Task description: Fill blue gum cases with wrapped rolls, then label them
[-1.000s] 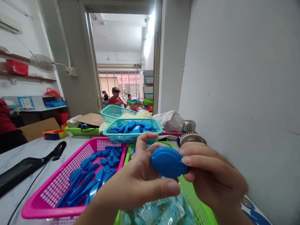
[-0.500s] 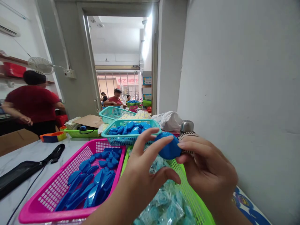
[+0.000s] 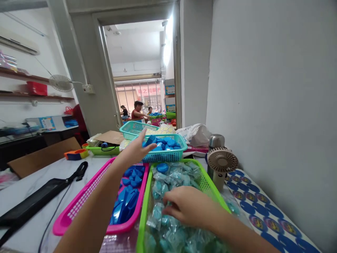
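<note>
White marbled tabletop (image 3: 97, 168) fills the left, its bare stretch giving the widest open room, broken by a flat black pouch with a strap (image 3: 39, 196). Next, a bright pink plastic mesh basket (image 3: 60, 227) holds loose shiny blue plastic parts (image 3: 129, 202), so plenty appears left to handle. Above its far end, the left hand (image 3: 134, 149) reaches to the near edge of a turquoise mesh basket (image 3: 165, 156), fingers spread wide and seemingly holding nothing; whether they touch the blue plastic pieces (image 3: 168, 142) heaped there, I cannot tell. Just beside the pink rim, with hardly a gap, a lime-green mesh basket (image 3: 207, 177) is well filled with clear-wrapped pale teal packets (image 3: 181, 174), apparently finished wrapping; one unwrapped round blue piece (image 3: 162, 168) lies on top at the far end. Over these, the right hand (image 3: 185, 203) has loosely curled fingers, thumb apart, no grip visible; contact is unclear. Farther right, a beige handheld fan (image 3: 223, 161), a blue-and-white sticker sheet (image 3: 263, 211) and a plain wall (image 3: 273, 88) leave little free space.
</note>
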Motion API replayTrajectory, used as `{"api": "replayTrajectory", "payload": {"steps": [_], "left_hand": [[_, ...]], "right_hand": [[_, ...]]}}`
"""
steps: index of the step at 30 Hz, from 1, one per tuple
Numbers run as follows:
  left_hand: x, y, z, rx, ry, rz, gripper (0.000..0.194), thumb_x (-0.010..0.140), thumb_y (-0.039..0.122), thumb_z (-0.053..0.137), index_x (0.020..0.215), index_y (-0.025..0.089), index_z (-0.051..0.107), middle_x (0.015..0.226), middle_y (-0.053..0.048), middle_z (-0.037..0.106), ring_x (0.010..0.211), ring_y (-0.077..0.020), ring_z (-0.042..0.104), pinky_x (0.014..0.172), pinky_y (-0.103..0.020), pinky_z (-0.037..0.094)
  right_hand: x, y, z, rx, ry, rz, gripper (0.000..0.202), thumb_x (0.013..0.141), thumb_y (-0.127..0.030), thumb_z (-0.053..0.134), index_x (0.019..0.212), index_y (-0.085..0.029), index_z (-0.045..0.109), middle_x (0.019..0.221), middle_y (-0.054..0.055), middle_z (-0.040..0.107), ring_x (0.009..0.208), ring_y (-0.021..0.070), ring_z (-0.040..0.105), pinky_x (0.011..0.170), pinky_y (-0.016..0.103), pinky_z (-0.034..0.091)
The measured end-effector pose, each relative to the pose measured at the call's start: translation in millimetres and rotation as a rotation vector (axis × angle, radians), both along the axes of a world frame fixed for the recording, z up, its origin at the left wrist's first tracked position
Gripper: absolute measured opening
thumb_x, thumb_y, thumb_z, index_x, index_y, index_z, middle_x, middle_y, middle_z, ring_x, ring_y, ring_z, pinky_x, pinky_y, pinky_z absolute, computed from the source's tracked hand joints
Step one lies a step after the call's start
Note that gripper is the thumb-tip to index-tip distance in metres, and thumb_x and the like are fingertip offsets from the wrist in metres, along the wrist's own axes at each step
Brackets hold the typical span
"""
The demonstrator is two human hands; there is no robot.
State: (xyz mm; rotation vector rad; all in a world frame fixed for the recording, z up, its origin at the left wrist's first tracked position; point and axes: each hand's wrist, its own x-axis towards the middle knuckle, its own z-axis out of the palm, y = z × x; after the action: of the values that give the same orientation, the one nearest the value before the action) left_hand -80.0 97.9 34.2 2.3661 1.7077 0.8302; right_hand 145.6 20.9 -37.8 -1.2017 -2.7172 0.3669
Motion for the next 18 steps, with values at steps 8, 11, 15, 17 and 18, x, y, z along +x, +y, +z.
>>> {"api": "replayTrajectory", "payload": {"steps": [8,11,15,17,18], "left_hand": [[-60.2,16.3,-29.6,-0.457,0.365,0.183,0.032,0.099,0.038,0.065,0.121,0.016,0.065,0.122,-0.009,0.067,0.105,-0.0243,0.067,0.092,-0.046,0.058],[-69.0,-2.0,-68.6,-0.711,0.463,0.189,0.029,0.098,0.035,0.067,0.119,0.015,0.065,0.116,-0.009,0.068,0.097,-0.0216,0.069,0.083,-0.041,0.061],[-74.8,-11.8,-97.2,-0.666,0.409,0.176,0.033,0.097,0.034,0.067,0.125,0.016,0.064,0.125,-0.010,0.066,0.108,-0.0251,0.067,0.092,-0.047,0.058],[-75.2,-15.6,-99.2,-0.562,0.304,0.160,0.035,0.097,0.034,0.068,0.127,0.016,0.063,0.129,-0.011,0.064,0.114,-0.0271,0.064,0.098,-0.050,0.055],[-74.1,-18.5,-98.2,-0.509,0.234,0.152,0.036,0.097,0.034,0.068,0.127,0.016,0.063,0.130,-0.011,0.064,0.115,-0.0274,0.064,0.099,-0.051,0.054]], "right_hand": [[-1.9,14.9,-33.8,-0.220,-0.223,0.075,0.087,0.071,-0.025,0.089,0.149,-0.036,0.051,0.165,0.017,0.033,0.138,0.0489,0.049,0.090,0.054,0.056],[-9.4,18.6,-45.3,-0.262,-0.336,0.039,0.112,0.062,-0.018,0.091,0.158,-0.037,0.035,0.159,0.020,0.039,0.143,0.0522,0.041,0.088,0.055,0.057],[-18.9,25.0,-50.9,-0.212,-0.305,0.079,0.108,0.062,-0.018,0.090,0.156,-0.028,0.038,0.141,0.017,0.057,0.120,0.0445,0.064,0.088,0.049,0.057],[-20.6,27.3,-51.2,-0.179,-0.292,0.100,0.106,0.063,-0.018,0.089,0.156,-0.030,0.039,0.138,0.016,0.060,0.116,0.0442,0.067,0.088,0.048,0.055],[-20.9,27.8,-51.3,-0.163,-0.282,0.107,0.104,0.065,-0.018,0.088,0.155,-0.031,0.040,0.137,0.015,0.062,0.115,0.0440,0.067,0.087,0.048,0.055]]}}
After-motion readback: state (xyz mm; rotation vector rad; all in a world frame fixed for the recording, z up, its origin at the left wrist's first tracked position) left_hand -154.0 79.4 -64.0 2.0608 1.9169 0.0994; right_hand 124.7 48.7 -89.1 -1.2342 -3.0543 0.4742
